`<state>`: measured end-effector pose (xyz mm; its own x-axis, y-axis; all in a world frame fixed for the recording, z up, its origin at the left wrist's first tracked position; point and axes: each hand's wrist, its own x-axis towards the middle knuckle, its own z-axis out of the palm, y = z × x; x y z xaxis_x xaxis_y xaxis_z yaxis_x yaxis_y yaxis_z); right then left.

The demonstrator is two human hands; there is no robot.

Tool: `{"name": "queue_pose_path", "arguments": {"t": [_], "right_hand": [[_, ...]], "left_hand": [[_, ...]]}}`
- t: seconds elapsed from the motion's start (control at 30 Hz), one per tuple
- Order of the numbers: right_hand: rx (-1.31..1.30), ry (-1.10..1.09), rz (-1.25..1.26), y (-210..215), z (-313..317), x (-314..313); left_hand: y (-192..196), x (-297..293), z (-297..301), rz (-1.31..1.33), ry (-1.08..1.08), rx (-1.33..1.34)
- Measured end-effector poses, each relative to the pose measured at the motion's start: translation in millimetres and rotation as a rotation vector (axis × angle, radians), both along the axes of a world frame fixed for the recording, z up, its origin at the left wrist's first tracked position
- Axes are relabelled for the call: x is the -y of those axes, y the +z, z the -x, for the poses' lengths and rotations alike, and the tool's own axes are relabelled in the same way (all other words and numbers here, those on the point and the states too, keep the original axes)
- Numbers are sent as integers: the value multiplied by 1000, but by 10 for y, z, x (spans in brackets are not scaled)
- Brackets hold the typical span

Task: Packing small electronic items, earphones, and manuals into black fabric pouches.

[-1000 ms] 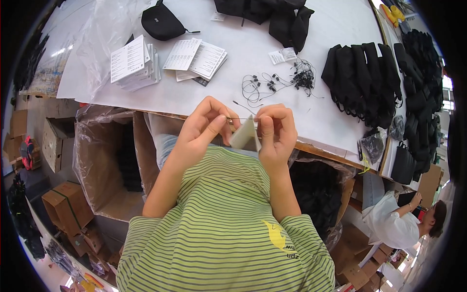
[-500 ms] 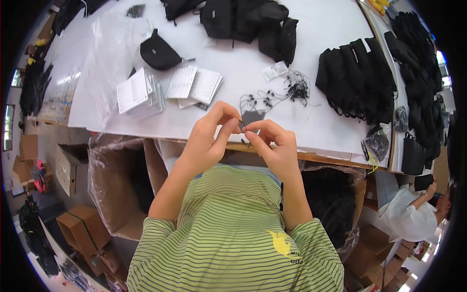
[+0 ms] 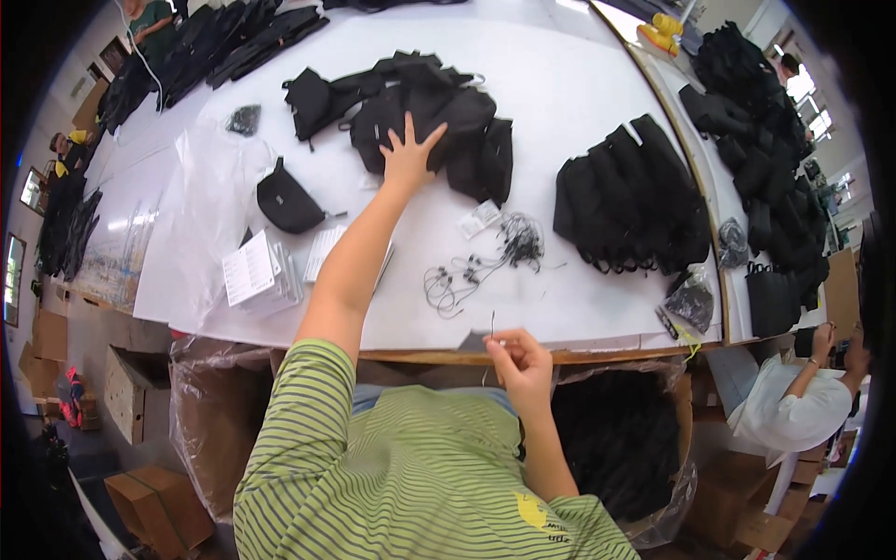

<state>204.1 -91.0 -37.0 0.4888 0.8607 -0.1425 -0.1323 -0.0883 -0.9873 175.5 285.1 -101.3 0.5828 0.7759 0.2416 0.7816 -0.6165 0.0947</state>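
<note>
My left hand (image 3: 408,161) reaches far across the table, fingers spread over a heap of black zip pouches (image 3: 471,117); it holds nothing. Near the table's front edge, my right hand (image 3: 523,366) pinches a thin dark cord (image 3: 493,323), whose ends stick out above and below the fingers. Beside those fingertips is a small dark grey card (image 3: 473,342); whether it is joined to the cord, I cannot tell. A tangle of black cords (image 3: 521,241) lies between my hands, by a small clear packet (image 3: 480,219).
Left of my arm are a single black pouch (image 3: 291,201) and stacks of white printed cards (image 3: 254,273), one partly covered by my forearm. Black pouches (image 3: 630,205) lie in rows at right. Plastic-lined boxes (image 3: 616,448) stand below the table edge. A co-worker (image 3: 793,397) is at far right.
Both hands were together at the cord; my left hand has left it and stretched forward to the pouch heap. My right hand keeps the cord. The view has shifted, showing more of the table's far side.
</note>
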Motion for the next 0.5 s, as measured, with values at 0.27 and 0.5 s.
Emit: {"name": "queue_pose_path", "arguments": {"t": [0.27,0.5], "right_hand": [[-145,8,6,-70,-89,-2],[-145,21,-3,30,-154,111]], "left_hand": [[94,-145,25,-152,-192,311],[984,516,336,620,-250,1346]]}}
